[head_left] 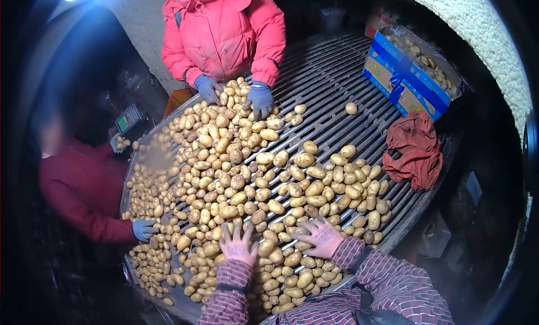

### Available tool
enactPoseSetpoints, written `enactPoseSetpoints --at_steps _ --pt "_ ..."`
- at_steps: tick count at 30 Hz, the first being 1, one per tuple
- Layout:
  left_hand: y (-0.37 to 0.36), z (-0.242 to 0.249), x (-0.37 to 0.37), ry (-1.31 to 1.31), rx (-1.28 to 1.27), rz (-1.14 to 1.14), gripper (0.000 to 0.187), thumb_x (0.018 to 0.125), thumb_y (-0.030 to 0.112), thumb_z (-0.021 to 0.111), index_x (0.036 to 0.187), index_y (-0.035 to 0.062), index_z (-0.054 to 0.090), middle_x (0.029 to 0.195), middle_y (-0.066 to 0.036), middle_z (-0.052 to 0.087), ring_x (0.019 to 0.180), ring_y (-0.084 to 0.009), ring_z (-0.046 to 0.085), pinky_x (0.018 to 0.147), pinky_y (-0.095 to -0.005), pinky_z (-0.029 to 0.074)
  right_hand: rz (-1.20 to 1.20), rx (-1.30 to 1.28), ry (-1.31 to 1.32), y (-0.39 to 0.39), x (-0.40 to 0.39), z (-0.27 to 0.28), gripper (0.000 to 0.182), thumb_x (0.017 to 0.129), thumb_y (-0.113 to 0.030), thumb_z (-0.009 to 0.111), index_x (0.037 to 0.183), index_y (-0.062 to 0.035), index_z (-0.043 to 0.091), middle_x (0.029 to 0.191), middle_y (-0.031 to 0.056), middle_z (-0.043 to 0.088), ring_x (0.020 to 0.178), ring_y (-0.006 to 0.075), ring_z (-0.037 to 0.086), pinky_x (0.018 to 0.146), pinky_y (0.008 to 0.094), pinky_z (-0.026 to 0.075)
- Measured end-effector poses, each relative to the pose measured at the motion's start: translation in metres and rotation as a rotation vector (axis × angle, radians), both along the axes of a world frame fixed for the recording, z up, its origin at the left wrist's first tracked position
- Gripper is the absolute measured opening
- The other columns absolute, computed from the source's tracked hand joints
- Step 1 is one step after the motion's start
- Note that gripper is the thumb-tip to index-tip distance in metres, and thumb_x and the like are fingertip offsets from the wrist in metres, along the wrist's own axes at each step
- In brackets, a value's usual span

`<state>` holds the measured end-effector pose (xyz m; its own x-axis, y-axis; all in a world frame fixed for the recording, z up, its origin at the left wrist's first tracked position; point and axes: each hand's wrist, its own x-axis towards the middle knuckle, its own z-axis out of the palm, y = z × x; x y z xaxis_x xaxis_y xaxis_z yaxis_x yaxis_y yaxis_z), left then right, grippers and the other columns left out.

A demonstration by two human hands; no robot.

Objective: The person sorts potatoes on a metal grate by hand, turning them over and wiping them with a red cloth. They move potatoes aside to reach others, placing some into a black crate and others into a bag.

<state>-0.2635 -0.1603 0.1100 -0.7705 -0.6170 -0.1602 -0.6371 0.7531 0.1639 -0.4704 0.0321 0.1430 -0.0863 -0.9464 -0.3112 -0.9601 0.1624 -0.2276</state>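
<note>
Many potatoes (229, 211) are spread over a slatted metal sorting table (331, 72). My left hand (238, 246), in a pink glove with grey fingertips, lies on the potatoes at the near middle with its fingers spread. To its right, my right hand (321, 237) wears a matching glove and also rests with fingers apart against the potatoes. Neither hand is closed around a potato. Between and below my hands, more potatoes lie close to my checked sleeves.
A person in a pink jacket (219, 36) works across the table with blue-gloved hands. Another in a dark red sweater (84, 184) reaches in from the left, near a scale (129, 118). A blue cardboard box (407, 81) of potatoes and a red cloth (414, 148) sit at the right.
</note>
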Motion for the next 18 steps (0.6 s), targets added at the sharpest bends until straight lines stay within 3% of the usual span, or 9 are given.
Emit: enactPoseSetpoints --at_steps 2,3,5,7,9,11,13,16,18 --pt "0.028 -0.002 0.025 -0.028 -0.029 -0.024 0.067 0.076 0.043 0.069 0.137 0.0243 0.048 0.142 -0.011 0.043 0.139 -0.0422 0.024 0.106 -0.0655 0.022 -0.087 -0.095 -0.006 0.005 -0.010 -0.010 0.065 0.091 -0.059 0.044 0.146 -0.0260 0.035 0.145 0.0153 0.038 0.127 0.0317 0.047 0.108 0.0464 0.036" --pt "0.037 -0.011 0.039 -0.039 -0.042 -0.070 0.069 0.076 0.045 0.068 0.137 0.0221 0.048 0.142 -0.010 0.043 0.138 -0.0419 0.025 0.107 -0.0660 0.021 -0.218 0.106 -0.090 -0.005 -0.022 0.014 0.074 0.089 -0.064 0.046 0.149 -0.0244 0.030 0.136 0.0169 0.049 0.117 0.0295 0.056 0.098 0.0398 0.045" --pt "0.063 0.012 0.049 -0.048 0.030 -0.014 0.071 0.075 0.047 0.066 0.135 0.0131 0.049 0.144 -0.011 0.041 0.137 -0.0420 0.026 0.111 -0.0656 0.014 -0.406 0.056 -0.205 -0.017 -0.048 0.016 0.079 0.085 -0.066 0.052 0.149 -0.0242 0.031 0.122 0.0171 0.059 0.104 0.0261 0.063 0.090 0.0371 0.050" --pt "0.083 0.007 0.069 0.066 0.091 0.009 0.072 0.073 0.048 0.067 0.135 0.0139 0.050 0.137 -0.012 0.046 0.134 -0.0401 0.031 0.110 -0.0662 0.013 -0.459 0.078 -0.129 -0.037 -0.075 0.038 0.077 0.081 -0.065 0.057 0.141 -0.0180 0.044 0.112 0.0160 0.064 0.096 0.0269 0.065 0.088 0.0377 0.050" --pt "0.105 -0.005 0.090 0.024 0.073 -0.150 0.068 0.072 0.047 0.069 0.131 0.0183 0.053 0.134 -0.011 0.047 0.133 -0.0374 0.032 0.109 -0.0671 0.014 -0.542 -0.185 -0.149 -0.059 -0.107 0.036 0.069 0.082 -0.060 0.057 0.130 -0.0111 0.055 0.113 0.0158 0.064 0.098 0.0309 0.064 0.088 0.0402 0.050" --pt "0.120 0.007 0.095 0.000 0.091 -0.197 0.060 0.070 0.044 0.072 0.123 0.0201 0.060 0.132 -0.006 0.051 0.132 -0.0334 0.036 0.106 -0.0688 0.017 -0.594 -0.556 -0.022 -0.094 -0.147 -0.014 0.054 0.081 -0.054 0.061 0.116 -0.0131 0.064 0.103 0.0172 0.067 0.100 0.0336 0.063 0.084 0.0422 0.050" --pt "0.117 -0.005 0.097 0.091 0.100 -0.142 0.056 0.071 0.042 0.071 0.122 0.0206 0.060 0.129 -0.005 0.053 0.130 -0.0338 0.039 0.105 -0.0686 0.019 -0.584 -0.492 -0.118 -0.134 -0.182 -0.064 0.049 0.081 -0.046 0.061 0.117 -0.0128 0.064 0.111 0.0160 0.066 0.106 0.0325 0.061 0.090 0.0427 0.047" --pt "0.102 -0.009 0.102 0.362 0.187 -0.034 0.033 0.078 0.025 0.066 0.110 0.0176 0.063 0.114 -0.002 0.060 0.122 -0.0299 0.046 0.107 -0.0607 0.023 -0.686 -0.188 0.071 -0.166 -0.165 -0.064 0.052 0.079 -0.041 0.063 0.122 -0.0117 0.062 0.118 0.0134 0.065 0.111 0.0302 0.059 0.106 0.0425 0.034" --pt "0.088 -0.006 0.102 0.457 0.122 0.036 0.030 0.078 0.021 0.065 0.108 0.0150 0.063 0.114 -0.005 0.060 0.120 -0.0301 0.047 0.108 -0.0576 0.025 -0.740 -0.064 0.028 -0.179 -0.176 -0.085 0.058 0.072 -0.038 0.073 0.122 -0.0099 0.061 0.119 0.0161 0.064 0.112 0.0317 0.060 0.101 0.0398 0.041"
